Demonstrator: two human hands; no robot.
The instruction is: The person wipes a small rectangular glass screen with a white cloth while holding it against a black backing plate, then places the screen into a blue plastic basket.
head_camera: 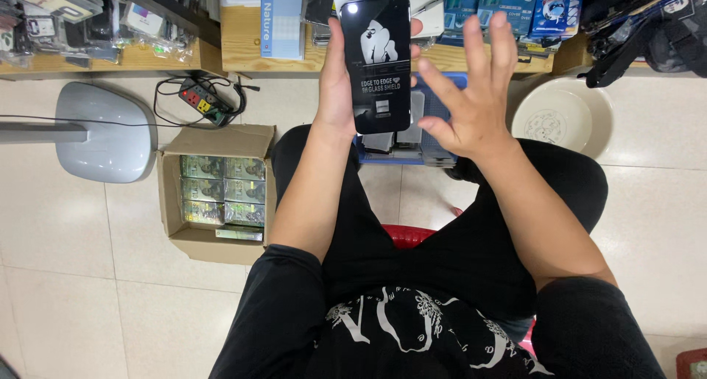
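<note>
Your left hand [335,84] is wrapped around a black flat package [375,62], the kind that holds a phone screen protector, glossy with white print and a pale figure on it. You hold it upright at mid-air, above your lap and in front of the wooden shelf edge [243,51]; thumb side on its left edge, fingertips peeking past the right edge. Firm grasp, closed on the package.

Your right hand [471,103] is spread wide, fingers splayed, gripping nothing. It hangs just beside the package's right edge; touching or not, can't tell from here.

Below the hands, on the floor against the shelf, sits a blue tray [442,92] with more flat packs stacked in it, mostly hidden behind the package and your right hand.

Progress, as a judgement: one package is out and in hand, being looked over or about to be passed hand to hand. It is not opened; seal looks whole. Nothing laid aside that I can see, so the handling reads as early.

Around you: open cardboard box [213,191] at your left on the tiled floor, filled with small shiny green packs. Power strip [202,99] with cable near the shelf's foot. Grey chair base [103,128] far left. Cream round basin [563,117] at right. You sit on a red stool [409,235]
</note>
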